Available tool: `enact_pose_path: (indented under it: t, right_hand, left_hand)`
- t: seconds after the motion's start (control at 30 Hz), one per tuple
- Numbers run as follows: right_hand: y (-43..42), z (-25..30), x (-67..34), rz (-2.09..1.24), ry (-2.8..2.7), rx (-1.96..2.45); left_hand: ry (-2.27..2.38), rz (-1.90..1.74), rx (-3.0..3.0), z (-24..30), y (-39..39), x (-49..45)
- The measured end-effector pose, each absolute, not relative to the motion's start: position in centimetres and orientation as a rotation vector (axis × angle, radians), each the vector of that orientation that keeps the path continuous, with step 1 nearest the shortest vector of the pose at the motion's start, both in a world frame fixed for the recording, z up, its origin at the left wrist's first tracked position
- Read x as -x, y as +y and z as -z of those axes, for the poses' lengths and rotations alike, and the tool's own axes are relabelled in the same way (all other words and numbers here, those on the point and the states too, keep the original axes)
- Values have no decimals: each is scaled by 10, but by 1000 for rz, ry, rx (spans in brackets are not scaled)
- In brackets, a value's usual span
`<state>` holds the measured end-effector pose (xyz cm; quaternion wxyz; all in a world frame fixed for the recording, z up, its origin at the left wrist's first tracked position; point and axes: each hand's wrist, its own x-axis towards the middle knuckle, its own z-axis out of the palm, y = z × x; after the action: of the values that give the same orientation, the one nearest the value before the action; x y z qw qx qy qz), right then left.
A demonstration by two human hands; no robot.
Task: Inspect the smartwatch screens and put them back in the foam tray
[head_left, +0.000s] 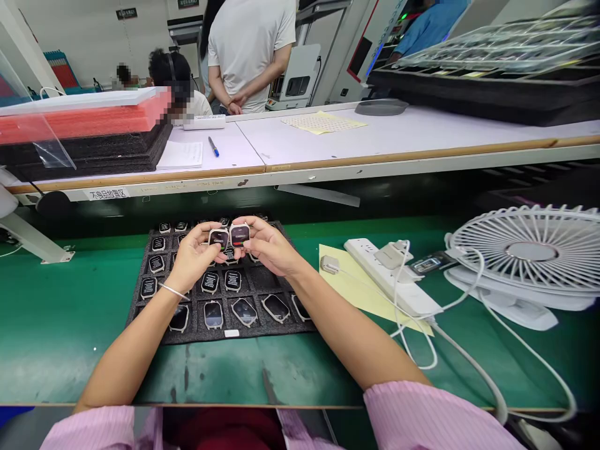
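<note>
My left hand [194,256] grips a strapless smartwatch [218,238] by its edges, its screen lit with a small green mark. Close beside it, my right hand [267,245] holds a second smartwatch [240,235], whose dark screen shows a red mark. Both are raised above a black foam tray [197,338] with square compartments. Several more smartwatches lie in the tray, some with white text on their screens, such as this one [210,282], and others dark in the front row [244,312]. My hands and forearms hide part of the tray.
To the right are a white power strip [375,265] on yellow paper [337,286], white cables and a white fan [525,250]. A shelf [290,156] runs across behind, bearing foam sheets [84,128], a pen [213,147] and stacked trays [487,87]. People are beyond it.
</note>
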<state>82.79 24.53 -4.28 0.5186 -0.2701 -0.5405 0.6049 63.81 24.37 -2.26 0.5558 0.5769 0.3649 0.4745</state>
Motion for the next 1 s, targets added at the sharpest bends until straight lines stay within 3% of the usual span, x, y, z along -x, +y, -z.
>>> enact_pose_path:
  t: [0.57, 1.0]
  right_hand:
    - [247, 47, -827, -1439, -1277, 675]
    - [252, 70, -833, -1668, -936, 973]
  left_hand:
    - [895, -1086, -1302, 27, 247, -638]
    - [1011, -1006, -1079, 42, 256, -642]
